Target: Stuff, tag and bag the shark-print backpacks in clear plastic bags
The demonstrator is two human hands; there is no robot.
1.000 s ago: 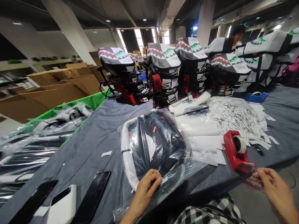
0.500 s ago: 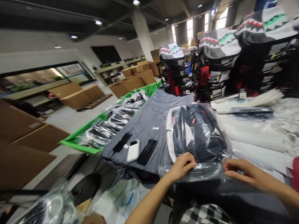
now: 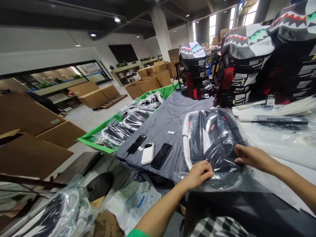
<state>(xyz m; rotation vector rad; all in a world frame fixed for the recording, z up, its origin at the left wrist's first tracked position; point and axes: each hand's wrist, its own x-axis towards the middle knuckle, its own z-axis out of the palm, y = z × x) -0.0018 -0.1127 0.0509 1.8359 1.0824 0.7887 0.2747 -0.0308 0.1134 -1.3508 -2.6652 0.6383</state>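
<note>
There it was, one black-and-white backpack (image 3: 212,138) wrapped in a clear plastic bag (image 3: 222,182), lying on the grey cloth-covered table (image 3: 172,112)! The left hand (image 3: 198,174) was closed, gripping the bag's lower edge; the right hand (image 3: 254,158) was open, fingers spread on the film. Nearby sat two black smartphones (image 3: 161,156) and one white power bank (image 3: 147,153); three stacks of shark-mouth backpacks (image 3: 247,49) stood beyond, beside one green-rimmed bin (image 3: 98,140).
</note>
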